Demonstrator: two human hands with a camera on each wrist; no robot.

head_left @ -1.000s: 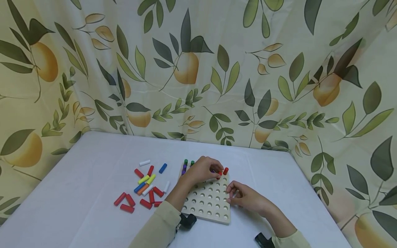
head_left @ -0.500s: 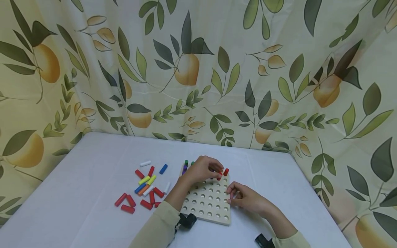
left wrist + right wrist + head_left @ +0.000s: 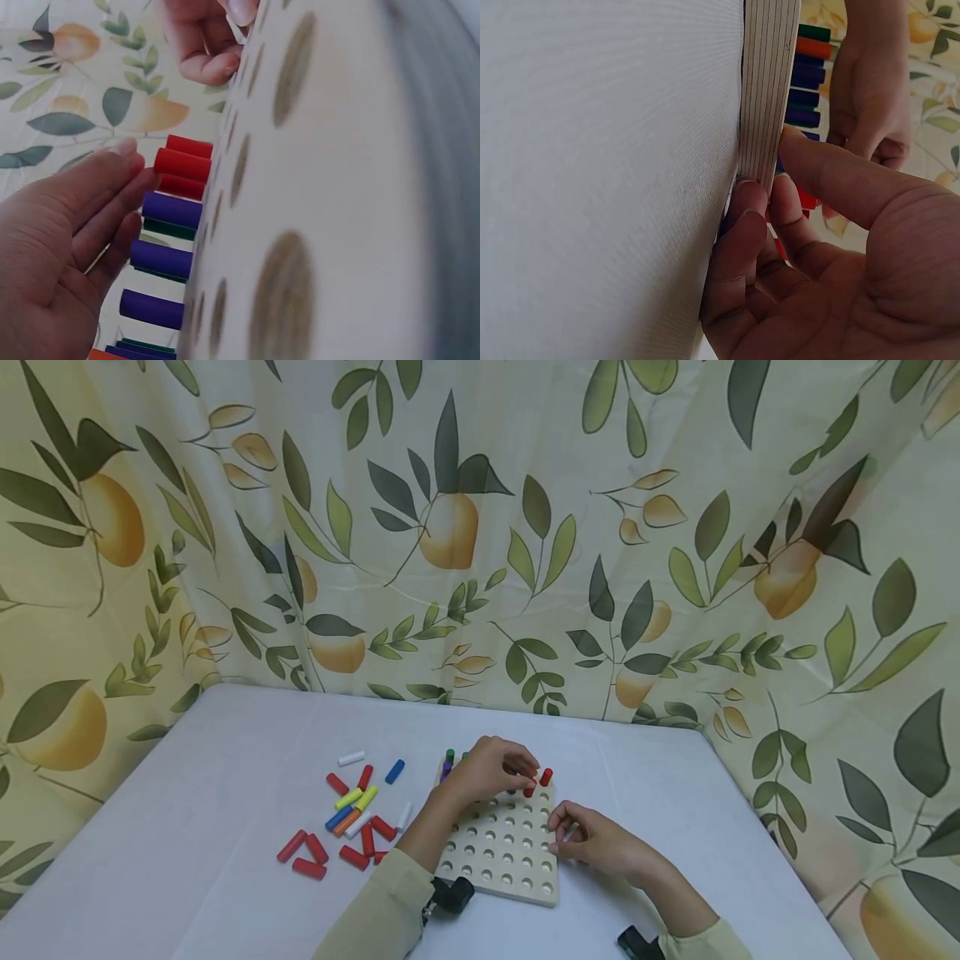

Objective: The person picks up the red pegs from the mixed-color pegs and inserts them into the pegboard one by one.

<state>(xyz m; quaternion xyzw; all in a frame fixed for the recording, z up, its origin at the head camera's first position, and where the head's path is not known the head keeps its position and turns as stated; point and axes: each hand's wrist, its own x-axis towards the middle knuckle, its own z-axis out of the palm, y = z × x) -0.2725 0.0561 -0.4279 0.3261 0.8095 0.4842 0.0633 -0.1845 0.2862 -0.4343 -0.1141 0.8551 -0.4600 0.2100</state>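
Note:
A pale wooden pegboard with rows of round holes lies on the table. My left hand is over its far right part, fingertips at the upper end of a red peg that stands in the board. Those fingers look fairly straight in the left wrist view. Another red peg stands at the far right corner. Purple pegs and green ones stand in the far rows, partly hidden by the left hand. My right hand grips the board's right edge, thumb on the top face, fingers at the underside.
Loose pegs lie left of the board: several red pegs, yellow pegs, blue pegs, white pegs and an orange peg. The white-covered table ends at a patterned curtain.

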